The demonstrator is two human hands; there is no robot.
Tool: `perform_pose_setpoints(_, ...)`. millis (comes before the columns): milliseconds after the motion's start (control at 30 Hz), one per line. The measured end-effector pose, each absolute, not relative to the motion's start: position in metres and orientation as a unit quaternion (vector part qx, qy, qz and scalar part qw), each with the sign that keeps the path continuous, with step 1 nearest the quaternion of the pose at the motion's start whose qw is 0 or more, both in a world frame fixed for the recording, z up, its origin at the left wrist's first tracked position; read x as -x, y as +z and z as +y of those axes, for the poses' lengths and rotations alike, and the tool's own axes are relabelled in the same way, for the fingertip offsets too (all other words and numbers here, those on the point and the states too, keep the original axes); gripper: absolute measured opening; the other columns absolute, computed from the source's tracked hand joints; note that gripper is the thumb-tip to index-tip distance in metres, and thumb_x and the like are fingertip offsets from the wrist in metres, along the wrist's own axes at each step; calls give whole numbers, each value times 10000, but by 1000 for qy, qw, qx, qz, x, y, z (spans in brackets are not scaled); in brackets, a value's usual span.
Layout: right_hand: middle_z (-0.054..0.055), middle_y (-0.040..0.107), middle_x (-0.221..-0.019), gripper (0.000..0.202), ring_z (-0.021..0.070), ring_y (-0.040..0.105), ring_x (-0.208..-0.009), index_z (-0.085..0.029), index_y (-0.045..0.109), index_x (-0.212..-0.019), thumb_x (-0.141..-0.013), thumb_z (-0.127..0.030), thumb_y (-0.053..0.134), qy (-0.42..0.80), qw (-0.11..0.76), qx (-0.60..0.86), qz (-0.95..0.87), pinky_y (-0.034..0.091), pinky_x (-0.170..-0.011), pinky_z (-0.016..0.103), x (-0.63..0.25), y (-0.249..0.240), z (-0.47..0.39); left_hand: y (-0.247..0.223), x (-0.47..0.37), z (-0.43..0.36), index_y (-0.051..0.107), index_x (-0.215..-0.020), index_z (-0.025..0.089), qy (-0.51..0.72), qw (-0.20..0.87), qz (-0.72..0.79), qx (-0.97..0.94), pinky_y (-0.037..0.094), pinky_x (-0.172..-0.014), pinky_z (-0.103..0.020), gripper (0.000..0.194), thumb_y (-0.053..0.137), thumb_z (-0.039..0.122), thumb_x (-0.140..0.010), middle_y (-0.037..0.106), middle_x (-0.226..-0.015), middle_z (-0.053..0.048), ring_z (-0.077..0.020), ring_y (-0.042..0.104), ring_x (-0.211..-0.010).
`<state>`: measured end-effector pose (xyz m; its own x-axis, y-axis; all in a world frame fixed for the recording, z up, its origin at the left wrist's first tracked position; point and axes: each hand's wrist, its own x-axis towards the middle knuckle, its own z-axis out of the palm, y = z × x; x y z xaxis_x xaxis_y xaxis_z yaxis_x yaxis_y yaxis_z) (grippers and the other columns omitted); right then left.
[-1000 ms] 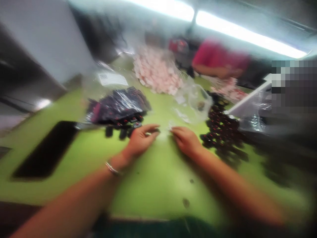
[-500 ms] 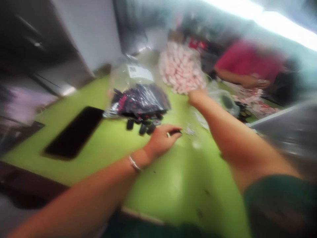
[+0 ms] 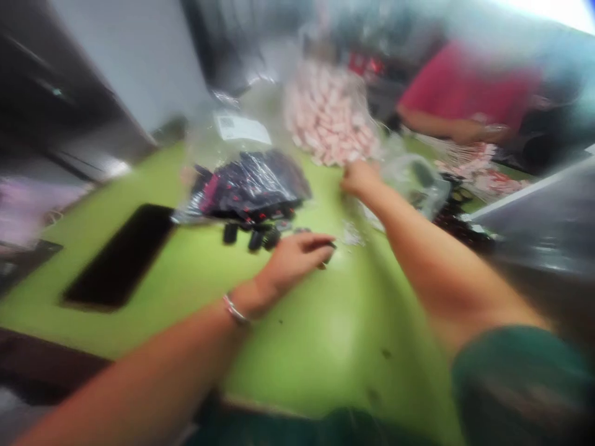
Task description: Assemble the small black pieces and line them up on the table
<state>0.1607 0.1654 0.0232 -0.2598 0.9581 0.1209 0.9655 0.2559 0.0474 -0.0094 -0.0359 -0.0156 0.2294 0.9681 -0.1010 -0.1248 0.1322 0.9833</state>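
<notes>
My left hand, with a bracelet at the wrist, pinches a small dark piece over the green table. Just right of its fingertips lies a little heap of small white bits. Several black pieces lie behind that hand, in front of a clear bag of dark items. My right hand reaches to the front edge of a clear bag of pink and white pieces. Its fingers are blurred, and whatever they touch or hold is hidden.
A black flat rectangle lies at the left. Beside my right forearm is a clear plastic bag or container. Across the table a person in a pink top has their hands by stringed pink pieces.
The camera view has shifted, so most things appear further left. My left hand still pinches the dark piece, now tilted differently. My right hand remains by the bag of pink pieces.
</notes>
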Motion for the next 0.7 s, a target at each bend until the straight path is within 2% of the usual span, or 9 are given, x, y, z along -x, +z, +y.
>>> perform_pose_setpoints(67,127,639,-792,101,287,543,-894,-138,642,-742,-697,-146,551,-79,106,557,-820,365,-853,462,-154,33,139,-12,10,-37,706,-1057,125,445,666,420,-426,522,-714,-274,373,723,310,-733,708,-908,-86,-126,626,-707)
perform_pose_setpoints(133,97,641,-796,72,264,539,-883,-161,625,-696,-689,-148,555,-51,187,498,-845,372,-850,430,-152,41,103,-7,11,-37,701,-1040,115,450,710,398,-367,518,-753,-272,361,742,281,-722,708,-906,-86,-123,636,-731)
perform_pose_setpoints(267,25,622,-686,84,157,538,-685,-176,587,-655,-715,-144,538,153,320,464,-812,426,-713,310,-163,41,20,-3,12,-38,689,-1018,101,441,754,382,-303,519,-765,-264,355,774,214,-692,713,-873,-92,-139,659,-769)
perform_pose_setpoints(333,4,620,-665,69,135,538,-645,-175,600,-692,-745,-192,561,263,349,478,-762,428,-656,280,-169,35,-14,-4,12,-38,691,-996,98,437,758,390,-287,523,-765,-263,335,779,199,-689,714,-857,-90,-137,664,-755)
perform_pose_setpoints(433,-5,623,-677,62,120,541,-641,-174,611,-716,-756,-202,573,362,383,490,-694,434,-643,261,-171,24,-46,-8,10,-39,687,-973,98,429,766,389,-278,537,-765,-276,324,788,185,-678,713,-843,-80,-135,670,-726)
perform_pose_setpoints(567,-4,637,-712,60,126,564,-686,-181,607,-714,-758,-221,596,411,433,490,-635,457,-685,268,-165,13,-56,-12,9,-40,673,-992,103,415,774,372,-301,550,-757,-291,350,793,172,-671,711,-873,-82,-154,679,-762)
perform_pose_setpoints(700,-3,629,-715,68,126,560,-684,-184,613,-712,-759,-233,607,426,435,480,-631,466,-680,267,-164,8,-52,-13,9,-41,674,-987,108,413,772,367,-314,548,-762,-289,344,792,182,-673,712,-865,-75,-151,678,-759)
